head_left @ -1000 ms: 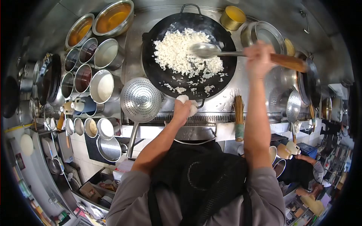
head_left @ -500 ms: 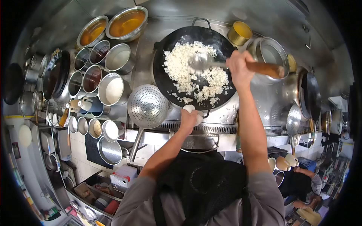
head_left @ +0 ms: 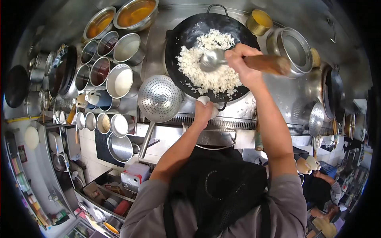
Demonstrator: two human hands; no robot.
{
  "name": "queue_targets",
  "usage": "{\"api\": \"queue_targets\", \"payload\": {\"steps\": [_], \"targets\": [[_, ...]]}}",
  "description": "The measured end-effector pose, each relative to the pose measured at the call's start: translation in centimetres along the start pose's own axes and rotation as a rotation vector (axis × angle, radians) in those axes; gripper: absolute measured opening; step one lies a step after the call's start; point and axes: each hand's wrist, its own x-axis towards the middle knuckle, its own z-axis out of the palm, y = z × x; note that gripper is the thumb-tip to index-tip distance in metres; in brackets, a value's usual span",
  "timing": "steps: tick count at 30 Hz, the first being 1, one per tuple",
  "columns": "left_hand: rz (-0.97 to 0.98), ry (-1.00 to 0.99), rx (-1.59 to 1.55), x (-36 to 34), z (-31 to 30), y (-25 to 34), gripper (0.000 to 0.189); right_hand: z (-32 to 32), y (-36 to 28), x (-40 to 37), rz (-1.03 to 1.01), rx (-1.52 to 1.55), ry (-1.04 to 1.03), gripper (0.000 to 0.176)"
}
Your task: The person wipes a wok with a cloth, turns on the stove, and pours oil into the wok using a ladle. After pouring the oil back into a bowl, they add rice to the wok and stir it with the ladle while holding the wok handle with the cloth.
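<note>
A black wok (head_left: 180, 81) with two loop handles sits on the steel range, holding loose white rice (head_left: 216, 79). My right hand (head_left: 243, 63) is wrapped round the wooden handle of a ladle (head_left: 210, 60); its round metal bowl rests among the grains near the wok's middle. At the near rim, my left hand (head_left: 204, 111) is closed on a folded white cloth (head_left: 210, 104), beside the near loop handle. Whether the cloth wraps that handle or the rim is hidden by my fingers.
A perforated strainer (head_left: 159, 98) lies left of the wok. Steel containers (head_left: 120, 81) and bowls of orange liquid (head_left: 135, 15) stand farther left. A yellow tin (head_left: 259, 22) and a steel pot (head_left: 295, 51) are at right. Another person (head_left: 319, 190) is at lower right.
The ladle bowl has shifted through the rice, and the grains are spread differently, with some pushed toward the far side. The whole view has moved slightly. My left hand keeps hold of the cloth.
</note>
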Motion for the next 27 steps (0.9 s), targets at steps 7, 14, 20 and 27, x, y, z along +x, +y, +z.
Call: {"api": "queue_targets", "payload": {"steps": [7,14,20,27], "targets": [[0.011,-0.045,0.049,1.1,-0.5,-1.4,0.018,4.8,-4.7,1.6,-0.045,-0.131,0.015,0.038],[0.051,-0.039,-0.043,1.1,-0.6,-1.7,0.015,1.0,-4.5,0.1,-0.121,-0.155,-0.366,0.037],[-0.029,-0.003,0.004,1.3,-0.6,-1.7,0.024,1.2,-2.0,-7.5,-0.004,-0.279,0.211,0.039],[0.028,-0.053,-0.131,1.8,-0.9,-2.8,0.007,-0.2,-2.7,-9.1,0.116,-0.083,0.252,0.037]]}}
